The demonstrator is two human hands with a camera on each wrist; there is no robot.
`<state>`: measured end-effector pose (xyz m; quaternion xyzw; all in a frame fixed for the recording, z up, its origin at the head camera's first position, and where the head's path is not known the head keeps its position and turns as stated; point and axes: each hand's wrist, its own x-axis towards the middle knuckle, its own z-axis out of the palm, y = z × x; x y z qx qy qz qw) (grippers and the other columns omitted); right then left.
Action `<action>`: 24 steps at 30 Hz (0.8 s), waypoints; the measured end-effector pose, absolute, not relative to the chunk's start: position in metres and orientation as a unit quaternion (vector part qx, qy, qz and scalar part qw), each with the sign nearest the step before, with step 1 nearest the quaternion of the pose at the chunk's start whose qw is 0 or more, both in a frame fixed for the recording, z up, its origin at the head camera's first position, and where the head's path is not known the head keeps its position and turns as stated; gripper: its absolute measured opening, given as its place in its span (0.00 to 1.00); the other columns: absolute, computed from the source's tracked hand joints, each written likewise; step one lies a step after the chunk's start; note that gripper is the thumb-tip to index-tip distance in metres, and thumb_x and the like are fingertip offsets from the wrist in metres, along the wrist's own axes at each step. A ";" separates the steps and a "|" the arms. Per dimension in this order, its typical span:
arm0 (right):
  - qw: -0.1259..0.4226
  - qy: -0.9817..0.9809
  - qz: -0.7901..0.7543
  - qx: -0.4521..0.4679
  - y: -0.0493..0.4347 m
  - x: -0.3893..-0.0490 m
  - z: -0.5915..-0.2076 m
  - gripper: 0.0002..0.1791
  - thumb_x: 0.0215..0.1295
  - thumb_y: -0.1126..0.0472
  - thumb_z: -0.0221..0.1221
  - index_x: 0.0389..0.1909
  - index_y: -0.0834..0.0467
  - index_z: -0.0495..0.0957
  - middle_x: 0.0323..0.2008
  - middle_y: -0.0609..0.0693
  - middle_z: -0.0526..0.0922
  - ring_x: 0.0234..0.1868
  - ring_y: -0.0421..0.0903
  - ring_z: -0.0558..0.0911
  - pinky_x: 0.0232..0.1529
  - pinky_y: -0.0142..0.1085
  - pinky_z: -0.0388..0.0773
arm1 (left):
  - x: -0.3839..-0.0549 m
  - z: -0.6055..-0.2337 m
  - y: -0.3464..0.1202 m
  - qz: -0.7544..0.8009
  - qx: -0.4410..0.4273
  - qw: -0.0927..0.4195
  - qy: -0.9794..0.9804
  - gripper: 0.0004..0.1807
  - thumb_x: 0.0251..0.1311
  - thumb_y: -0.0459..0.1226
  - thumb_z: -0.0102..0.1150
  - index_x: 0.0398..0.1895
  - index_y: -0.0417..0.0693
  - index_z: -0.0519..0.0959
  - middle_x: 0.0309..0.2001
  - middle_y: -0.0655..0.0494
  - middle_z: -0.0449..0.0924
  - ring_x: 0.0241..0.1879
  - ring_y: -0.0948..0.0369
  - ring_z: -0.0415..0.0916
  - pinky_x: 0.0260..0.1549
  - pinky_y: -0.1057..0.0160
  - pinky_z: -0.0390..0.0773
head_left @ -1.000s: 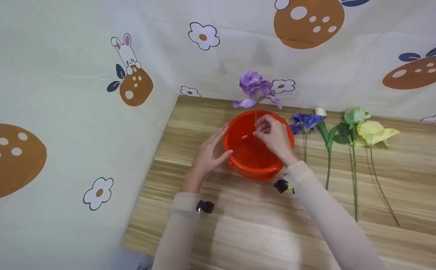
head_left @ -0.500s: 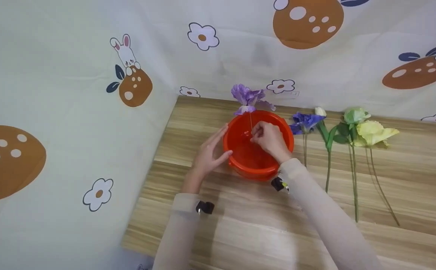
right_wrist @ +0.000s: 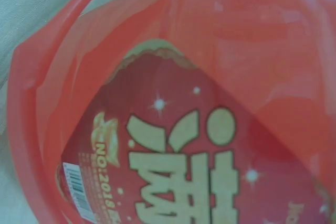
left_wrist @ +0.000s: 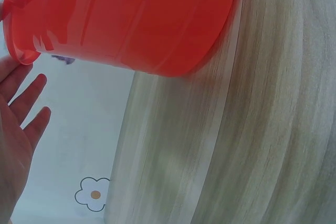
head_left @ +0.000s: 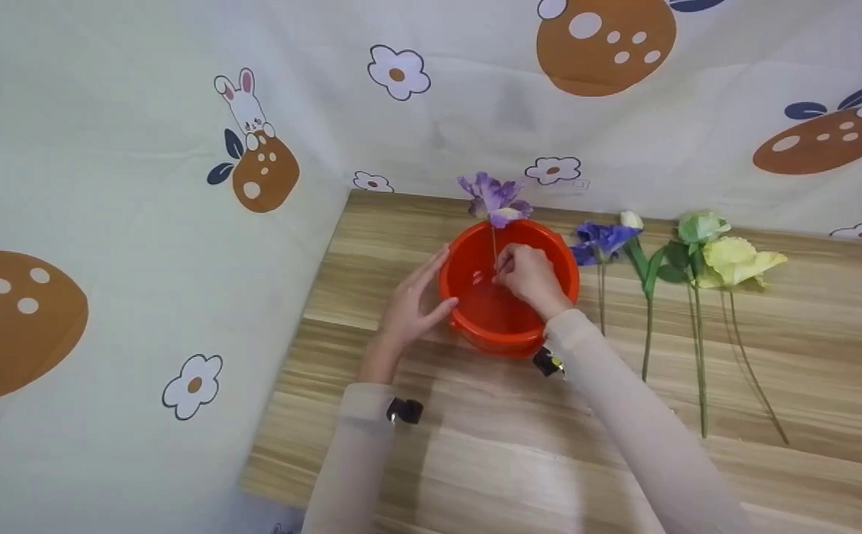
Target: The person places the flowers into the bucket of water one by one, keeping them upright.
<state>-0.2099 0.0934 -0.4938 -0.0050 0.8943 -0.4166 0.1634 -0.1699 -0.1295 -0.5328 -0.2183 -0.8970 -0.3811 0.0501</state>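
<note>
An orange-red bucket [head_left: 507, 341] stands upright on the wooden table. My right hand [head_left: 531, 276] reaches over its opening and pinches the thin stem of a purple iris [head_left: 496, 200]. The bloom sits above the far rim, and the stem's lower end is hidden behind my fingers. My left hand [head_left: 406, 310] lies along the bucket's left side, fingers extended and thumb at the rim. From the left wrist, the fingers [left_wrist: 29, 98] spread beside the bucket wall [left_wrist: 131, 19]. The right wrist view shows only the bucket, with a dark red printed label [right_wrist: 157, 129] on it.
Right of the bucket lie a blue-violet iris [head_left: 600, 241], a white tulip [head_left: 631, 219], a pale green rose [head_left: 702, 227] and a yellow flower [head_left: 739, 261], stems toward me. A patterned cloth [head_left: 461, 119] backs the table [head_left: 357, 252] and hangs on its left.
My right hand has moved slightly left and down in the head view, lowering the purple iris so its bloom comes nearer the far rim. The bloom has turned a little. My left hand stays put.
</note>
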 end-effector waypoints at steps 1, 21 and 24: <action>0.164 0.895 -0.414 -0.006 0.094 -0.210 -0.494 0.05 0.58 0.69 0.60 0.35 0.58 0.76 0.32 0.54 0.82 0.34 0.48 0.80 0.39 0.38 0.82 | -0.170 -0.533 -0.129 -0.382 -0.219 0.051 -0.896 0.39 0.58 0.53 0.57 0.72 0.67 0.54 0.72 0.73 0.50 0.70 0.60 0.55 0.65 0.48 0.62; 0.150 0.909 -0.390 0.000 0.095 -0.211 -0.496 0.04 0.59 0.66 0.61 0.36 0.59 0.78 0.35 0.55 0.82 0.37 0.50 0.80 0.45 0.41 0.82 | -0.170 -0.535 -0.130 -0.388 -0.227 0.057 -0.891 0.40 0.57 0.46 0.60 0.73 0.65 0.54 0.73 0.68 0.51 0.70 0.57 0.55 0.65 0.47 0.61; 0.145 0.910 -0.388 -0.001 0.096 -0.211 -0.497 0.05 0.60 0.65 0.61 0.36 0.60 0.78 0.36 0.55 0.82 0.38 0.50 0.80 0.45 0.41 0.82 | -0.169 -0.534 -0.130 -0.388 -0.222 0.055 -0.893 0.41 0.57 0.45 0.61 0.73 0.66 0.54 0.73 0.69 0.51 0.70 0.57 0.55 0.65 0.47 0.62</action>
